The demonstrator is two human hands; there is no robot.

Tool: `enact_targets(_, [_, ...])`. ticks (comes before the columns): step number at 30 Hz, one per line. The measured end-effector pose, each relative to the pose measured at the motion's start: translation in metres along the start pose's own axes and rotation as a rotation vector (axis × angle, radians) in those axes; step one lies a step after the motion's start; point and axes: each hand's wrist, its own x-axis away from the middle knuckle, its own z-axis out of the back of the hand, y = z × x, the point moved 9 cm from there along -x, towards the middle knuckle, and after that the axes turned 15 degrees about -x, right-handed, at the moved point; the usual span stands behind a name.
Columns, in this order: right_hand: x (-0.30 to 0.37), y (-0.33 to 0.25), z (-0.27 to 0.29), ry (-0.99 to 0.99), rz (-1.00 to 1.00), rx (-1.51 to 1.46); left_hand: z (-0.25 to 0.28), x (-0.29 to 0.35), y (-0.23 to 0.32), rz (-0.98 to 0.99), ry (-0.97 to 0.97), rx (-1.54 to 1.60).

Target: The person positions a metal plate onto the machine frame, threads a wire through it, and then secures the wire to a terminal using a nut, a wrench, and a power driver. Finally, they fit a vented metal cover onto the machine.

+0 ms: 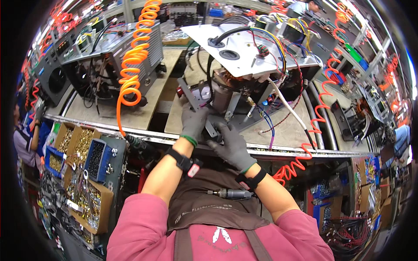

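Note:
In front of me a partly built machine [252,50] stands on a board, with a white top plate and loose coloured wires. A dark grey metal panel [187,92] is tilted at its near left side, with a small part fixed behind it. My left hand [193,122], in a grey glove, is closed around the panel's middle. At the panel's near end, my gloved right hand [233,145] has its fingers bent around the edge; some fingertips are hidden. Between my forearms a grey power screwdriver [230,194] lies against my apron.
A second machine [113,61] stands to the left, behind an orange coiled hose [135,56] ending in a tool. Boxes of screws [89,195] sit at lower left. A red coiled hose [296,165] hangs at right. Cable bundles [348,232] lie at lower right. Other people work nearby.

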Motion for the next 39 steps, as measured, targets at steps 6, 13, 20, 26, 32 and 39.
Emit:
enact_targets(6, [0.054,0.017,0.042,-0.260,-0.089,-0.162,-0.015,0.099,-0.004,0.048,0.036,0.012])
enact_targets(13, [0.084,0.015,0.081,-0.211,-0.081,-0.172,0.035,0.128,0.082,-0.626,-0.028,-0.396])
enact_targets(20, [0.078,0.004,0.071,-0.129,-0.024,-0.184,0.024,0.067,0.104,-1.120,-0.144,-1.069])
enact_targets(26, [0.078,-0.008,0.045,-0.189,-0.106,-0.068,0.053,0.038,0.073,-0.977,-0.120,-0.934])
enact_targets(32, [0.060,-0.012,0.029,-0.266,0.018,0.003,0.071,0.041,0.070,-0.873,-0.090,-0.912])
enact_targets(39, [0.064,0.015,0.063,-0.572,0.042,0.152,0.056,0.114,0.081,-0.939,0.103,-1.079])
